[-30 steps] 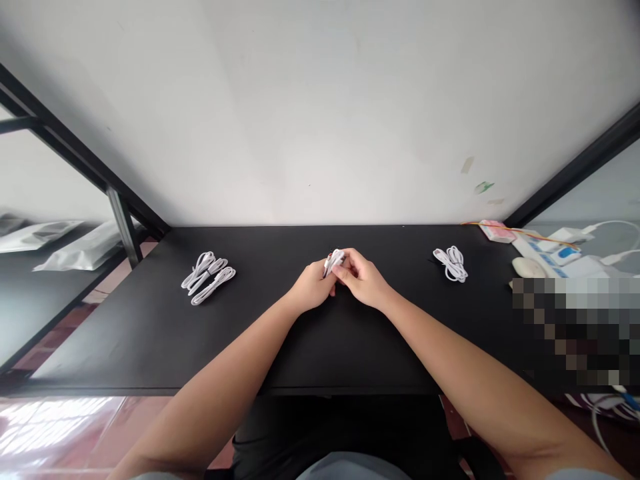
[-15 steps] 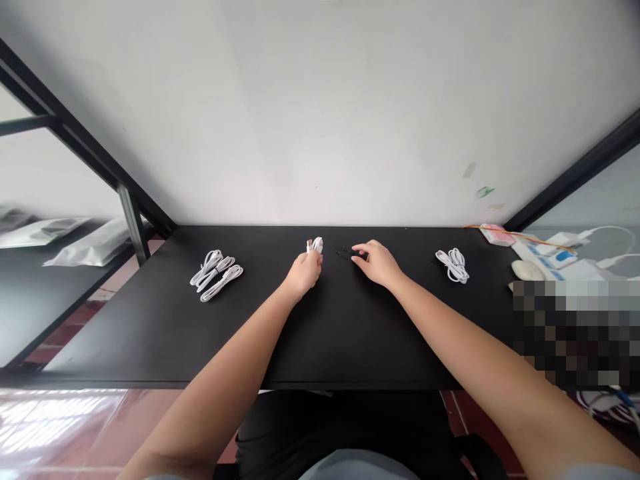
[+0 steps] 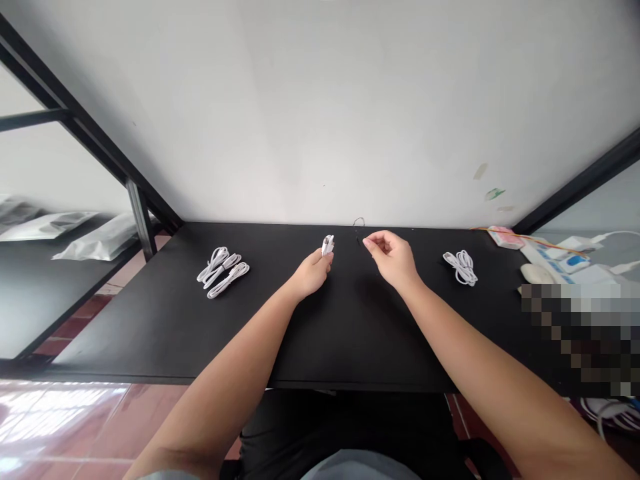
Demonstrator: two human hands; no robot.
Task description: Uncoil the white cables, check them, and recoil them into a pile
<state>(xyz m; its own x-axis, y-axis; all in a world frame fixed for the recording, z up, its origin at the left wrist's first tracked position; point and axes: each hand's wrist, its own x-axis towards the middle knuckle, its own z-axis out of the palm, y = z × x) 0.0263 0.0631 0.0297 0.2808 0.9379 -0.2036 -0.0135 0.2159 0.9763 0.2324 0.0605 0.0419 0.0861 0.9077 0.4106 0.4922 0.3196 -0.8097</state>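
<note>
My left hand (image 3: 311, 273) is closed on a coiled white cable (image 3: 327, 245) held just above the black table (image 3: 165, 320). My right hand (image 3: 393, 257) is lifted a little to the right of it, its fingers pinching a thin black twist tie (image 3: 358, 227) whose loop sticks up in front of the wall. The two hands are apart, with a small gap between them.
A pile of coiled white cables (image 3: 223, 270) lies at the left of the table, a single coiled white cable (image 3: 461, 267) at the right. A power strip and chargers (image 3: 560, 257) sit at the far right. Black shelf frames (image 3: 135, 213) flank the table.
The hands have separated: the left kept the coiled cable, the right reached to the table, picked up a black tie and lifted it.
</note>
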